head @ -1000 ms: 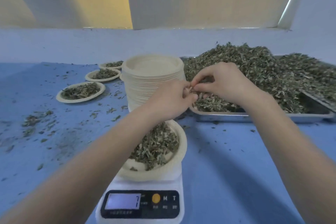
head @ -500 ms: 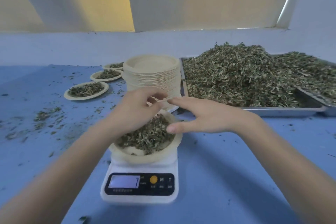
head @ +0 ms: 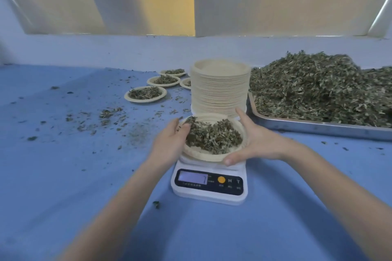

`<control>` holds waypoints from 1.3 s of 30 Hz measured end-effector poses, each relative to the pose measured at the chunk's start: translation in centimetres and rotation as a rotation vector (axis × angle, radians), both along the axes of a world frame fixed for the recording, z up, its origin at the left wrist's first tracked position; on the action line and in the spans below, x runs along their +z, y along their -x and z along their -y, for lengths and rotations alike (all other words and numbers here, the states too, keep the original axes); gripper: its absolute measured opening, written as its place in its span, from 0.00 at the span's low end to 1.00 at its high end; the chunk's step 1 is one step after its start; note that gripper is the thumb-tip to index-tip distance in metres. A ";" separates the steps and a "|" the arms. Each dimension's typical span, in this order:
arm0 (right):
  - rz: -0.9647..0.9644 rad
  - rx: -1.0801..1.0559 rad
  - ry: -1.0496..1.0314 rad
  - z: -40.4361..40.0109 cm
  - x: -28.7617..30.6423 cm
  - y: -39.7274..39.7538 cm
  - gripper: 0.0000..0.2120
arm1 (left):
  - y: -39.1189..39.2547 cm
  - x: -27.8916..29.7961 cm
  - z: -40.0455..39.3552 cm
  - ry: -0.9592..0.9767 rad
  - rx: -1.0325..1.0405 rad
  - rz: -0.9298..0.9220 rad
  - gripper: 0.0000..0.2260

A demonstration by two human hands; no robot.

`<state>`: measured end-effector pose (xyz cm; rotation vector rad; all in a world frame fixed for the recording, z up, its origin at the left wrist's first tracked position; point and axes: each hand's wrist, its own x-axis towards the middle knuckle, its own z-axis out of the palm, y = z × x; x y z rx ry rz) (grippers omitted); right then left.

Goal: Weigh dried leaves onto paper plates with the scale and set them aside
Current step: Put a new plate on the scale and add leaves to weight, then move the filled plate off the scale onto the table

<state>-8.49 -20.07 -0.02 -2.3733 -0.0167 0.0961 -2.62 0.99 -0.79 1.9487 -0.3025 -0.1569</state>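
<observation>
My left hand point(head: 169, 140) and right hand point(head: 254, 144) cup opposite rims of the filled paper plate point(head: 203, 154), which sits on the digital scale point(head: 210, 186), fingers curved around its edge. The dried leaves point(head: 214, 135) are heaped high toward the plate's far side. Risk: the thin plate may flex or tilt on lifting, spilling leaves onto the blue table point(head: 63, 176) and falsifying the weighed portion. The plate stack point(head: 220, 89) stands just behind; a knock could topple it.
</observation>
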 end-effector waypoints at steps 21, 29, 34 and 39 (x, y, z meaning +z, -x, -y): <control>0.125 0.056 -0.127 -13.6 1.8 -14.1 0.44 | -11.3 2.3 -13.4 0.249 0.442 -0.121 0.17; 0.096 -0.024 -0.083 -17.3 -1.2 -19.5 0.43 | -17.7 -0.9 -15.3 0.088 0.508 -0.171 0.17; 0.087 -0.031 -0.014 -18.6 -2.2 -20.6 0.43 | -19.6 -2.2 -16.4 -0.075 0.493 -0.156 0.17; 0.073 -0.037 0.127 -19.1 -2.4 -20.6 0.33 | -19.1 -2.1 -16.6 -0.347 0.412 -0.067 0.18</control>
